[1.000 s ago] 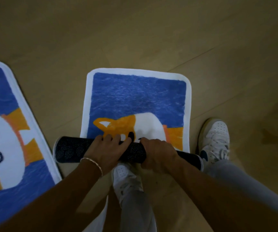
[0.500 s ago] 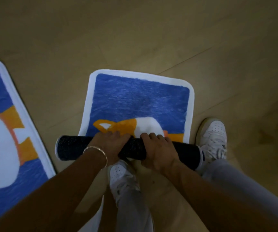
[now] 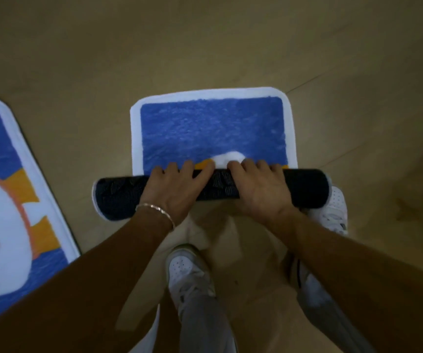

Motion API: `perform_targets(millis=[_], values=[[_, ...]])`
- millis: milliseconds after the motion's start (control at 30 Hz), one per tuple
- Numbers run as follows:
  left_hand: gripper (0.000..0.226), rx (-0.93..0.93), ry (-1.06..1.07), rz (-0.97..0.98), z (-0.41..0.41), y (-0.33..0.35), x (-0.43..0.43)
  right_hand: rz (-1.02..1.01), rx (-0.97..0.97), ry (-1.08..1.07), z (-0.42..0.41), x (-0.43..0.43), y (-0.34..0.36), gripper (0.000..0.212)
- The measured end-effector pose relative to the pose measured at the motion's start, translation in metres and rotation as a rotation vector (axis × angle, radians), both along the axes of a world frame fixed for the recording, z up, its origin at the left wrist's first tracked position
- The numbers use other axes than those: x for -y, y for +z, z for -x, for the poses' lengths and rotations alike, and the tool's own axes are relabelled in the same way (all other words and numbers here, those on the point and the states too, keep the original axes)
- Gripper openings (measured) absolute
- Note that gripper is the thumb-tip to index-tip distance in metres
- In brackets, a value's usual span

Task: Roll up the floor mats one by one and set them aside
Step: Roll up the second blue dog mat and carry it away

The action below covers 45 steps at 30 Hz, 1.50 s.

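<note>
A blue floor mat (image 3: 213,128) with a white border lies in front of me, its near part wound into a dark roll (image 3: 118,197) with the dotted black backing outward. Both hands sit side by side on the middle of the roll. My left hand (image 3: 172,189), with a thin bracelet at the wrist, has its fingers curled over the roll's far edge. My right hand (image 3: 258,189) grips the roll the same way. Only a sliver of the orange and white picture shows past my fingertips.
A second mat (image 3: 9,205) with a white, orange and blue cartoon lies flat on the wooden floor (image 3: 205,47) at the left. My two white shoes (image 3: 187,273) stand just behind the roll, the right one (image 3: 332,210) under its right end.
The roll has moved forward over the mat and grown thicker. The orange and white picture is now almost wholly wound in. Both hands stayed on the roll.
</note>
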<state>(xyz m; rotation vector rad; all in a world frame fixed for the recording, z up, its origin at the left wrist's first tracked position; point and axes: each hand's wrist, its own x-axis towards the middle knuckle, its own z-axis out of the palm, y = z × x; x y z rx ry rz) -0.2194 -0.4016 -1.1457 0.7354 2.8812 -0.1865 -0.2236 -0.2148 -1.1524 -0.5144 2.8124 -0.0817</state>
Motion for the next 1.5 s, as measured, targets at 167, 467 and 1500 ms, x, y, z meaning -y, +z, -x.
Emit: perform_targets(millis=[167, 467, 1500], values=[[0.061, -0.145, 0.068, 0.040, 0.064, 0.023, -0.009, -0.030, -0.052, -0.047, 0.066, 0.000, 0.027, 0.045], [0.080, 0.159, -0.107, 0.093, 0.077, 0.021, -0.011, 0.115, 0.451, -0.091, 0.076, -0.014, 0.022, 0.048], [0.068, 0.360, 0.001, 0.044, 0.022, -0.031, -0.043, -0.043, 0.258, -0.028, 0.012, -0.028, -0.026, 0.045]])
